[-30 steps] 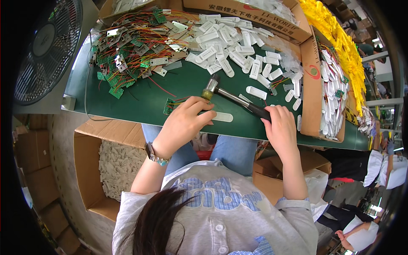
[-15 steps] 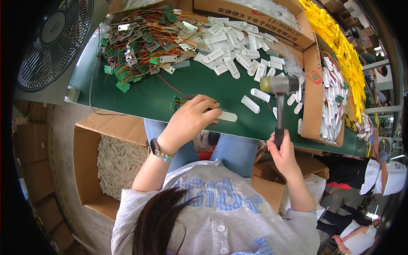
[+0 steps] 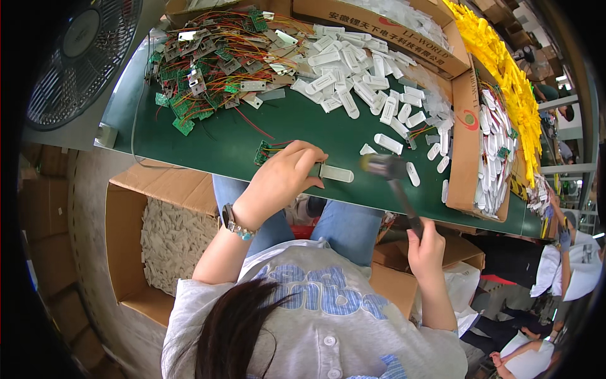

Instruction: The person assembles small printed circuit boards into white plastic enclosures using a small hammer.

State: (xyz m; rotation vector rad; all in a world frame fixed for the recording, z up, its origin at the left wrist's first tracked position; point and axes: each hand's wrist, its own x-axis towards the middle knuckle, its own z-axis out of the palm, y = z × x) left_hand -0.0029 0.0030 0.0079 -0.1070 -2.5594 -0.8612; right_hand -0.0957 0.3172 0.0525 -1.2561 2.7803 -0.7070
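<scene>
Near the front edge of the green table, my left hand [image 3: 287, 174] grips a white elongated plastic housing [image 3: 338, 174] between thumb and fingers. Its rounded end sticks out to the right. A small green circuit board [image 3: 262, 153] with red and dark wires shows on the far side of that hand; the fingers hide how it joins the housing. My right hand [image 3: 425, 246] is wrapped round the dark handle of a mallet [image 3: 404, 203]. The mallet's head is smeared by motion, tilted left and just right of the housing's end, apparently not touching it.
Wired boards and metal plates form a pile [image 3: 208, 69] at the back left, beside a heap of white housings [image 3: 347, 69]. Cardboard boxes [image 3: 465, 139] line the back and right. A fan [image 3: 82, 57] stands left. An open carton [image 3: 123, 252] of pale pieces sits below. Other people are at far right.
The mallet's head has swung left and downward, nearing the held housing, while my right hand shifted slightly down and right. My left hand stays nearly in place.
</scene>
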